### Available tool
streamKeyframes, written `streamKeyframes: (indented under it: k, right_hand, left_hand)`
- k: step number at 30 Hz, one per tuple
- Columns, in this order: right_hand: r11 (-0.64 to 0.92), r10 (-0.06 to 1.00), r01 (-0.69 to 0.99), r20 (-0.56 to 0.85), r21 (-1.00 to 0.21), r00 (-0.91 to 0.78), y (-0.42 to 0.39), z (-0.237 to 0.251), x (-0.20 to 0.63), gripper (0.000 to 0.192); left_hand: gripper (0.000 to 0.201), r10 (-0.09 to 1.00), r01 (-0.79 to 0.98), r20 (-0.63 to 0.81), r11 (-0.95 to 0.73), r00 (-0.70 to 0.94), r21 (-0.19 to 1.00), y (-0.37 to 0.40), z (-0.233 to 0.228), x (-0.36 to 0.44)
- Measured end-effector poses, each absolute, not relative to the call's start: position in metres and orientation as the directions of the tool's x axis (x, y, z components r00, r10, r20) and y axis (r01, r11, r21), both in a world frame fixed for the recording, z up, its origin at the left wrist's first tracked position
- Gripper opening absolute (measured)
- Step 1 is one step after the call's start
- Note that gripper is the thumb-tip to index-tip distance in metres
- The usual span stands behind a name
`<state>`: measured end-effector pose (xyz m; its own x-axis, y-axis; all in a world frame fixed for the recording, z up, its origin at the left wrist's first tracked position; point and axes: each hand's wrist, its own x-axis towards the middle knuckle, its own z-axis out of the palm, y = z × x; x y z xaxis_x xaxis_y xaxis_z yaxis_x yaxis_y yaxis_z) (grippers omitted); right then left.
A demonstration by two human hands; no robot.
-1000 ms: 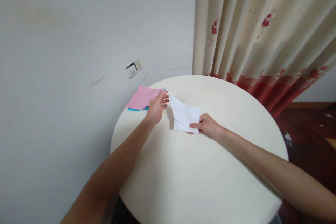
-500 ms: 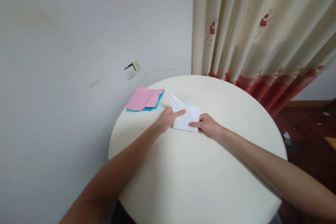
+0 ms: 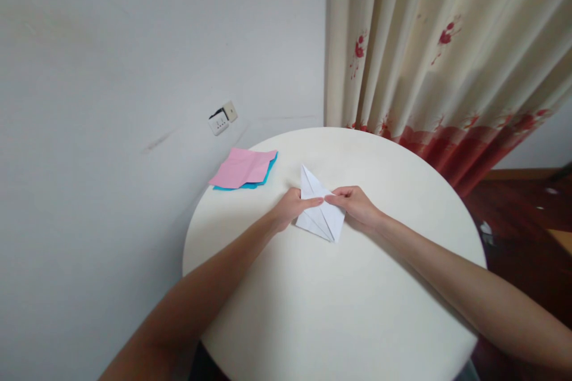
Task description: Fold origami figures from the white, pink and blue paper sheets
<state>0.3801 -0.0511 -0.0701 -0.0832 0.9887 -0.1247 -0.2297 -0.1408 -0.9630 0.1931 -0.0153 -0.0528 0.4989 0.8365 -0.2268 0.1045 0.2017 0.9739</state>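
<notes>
The left hand (image 3: pixel 288 208) is gripping the left side of a creased, folded white paper with a pointed far end (image 3: pixel 316 223), its thumb lying across the upper face. The right hand (image 3: pixel 356 202) is pinching the right side, the two thumb tips almost meeting. The paper is sitting over the far half of the round white bench (image 3: pixel 339 303), well apart from its far edge; contact beneath cannot be determined. A pink paper sheet (image 3: pixel 243 168) is covering blue paper (image 3: pixel 269 174) at the far-left edge.

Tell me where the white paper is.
In the head view, the white paper is near centre, in the left hand and right hand, right of the pink paper.
</notes>
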Motion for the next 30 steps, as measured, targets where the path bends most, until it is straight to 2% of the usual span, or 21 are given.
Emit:
streamKeyframes:
  k: [7, 16, 22, 30]
  right_hand:
    - [-0.255, 0.95, -0.301, -0.181, -0.919, -0.253, -0.059, -0.069, 0.374, 0.037]
    - [-0.207, 0.962, -0.339, -0.127, -0.918, -0.244, -0.059, -0.074, 0.371, 0.041]
    - [-0.159, 0.984, -0.35, -0.12, -0.923, -0.13, -0.058, -0.07, 0.372, 0.045]
    - [-0.165, 0.984, -0.337, -0.132, -0.927, -0.12, -0.058, -0.068, 0.371, 0.045]
  left_hand:
    - [0.046, 0.912, -0.021, -0.136, 0.156, 0.387, 0.988, -0.009, -0.063, 0.193]
    - [0.048, 0.892, -0.105, -0.162, 0.226, 0.422, 0.968, -0.001, -0.065, 0.192]
    - [0.042, 0.779, -0.024, -0.183, 0.246, 0.6, 0.969, 0.001, -0.066, 0.185]
    - [0.044, 0.829, 0.063, -0.145, 0.131, 0.54, 0.989, 0.007, -0.058, 0.179]
